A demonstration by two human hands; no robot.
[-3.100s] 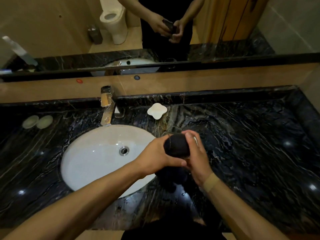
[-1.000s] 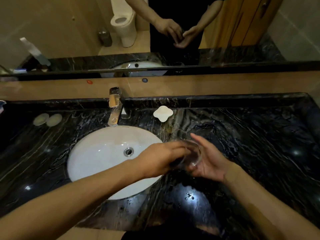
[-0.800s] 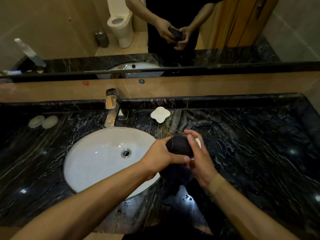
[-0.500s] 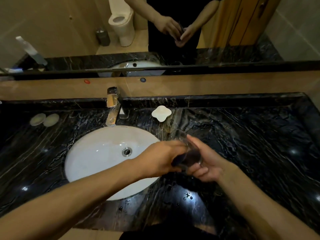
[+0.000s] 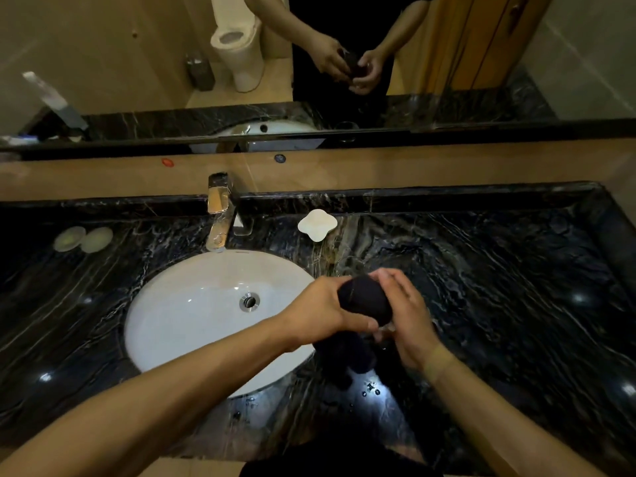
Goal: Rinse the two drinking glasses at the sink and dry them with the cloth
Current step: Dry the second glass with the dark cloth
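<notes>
Two hands meet just right of the white sink [image 5: 172,325]. I see my left hand [image 5: 323,313] gripping the dark cloth [image 5: 364,301], bunched over a glass that is mostly hidden; my right hand [image 5: 409,321] curls round it, above the black marble counter [image 5: 516,287].

Half a second ago the glass showed between the hands; now the dark cloth [image 5: 364,299] bulges over it at frame centre, right hand [image 5: 406,318] upright, left hand [image 5: 325,309] gripping.
</notes>
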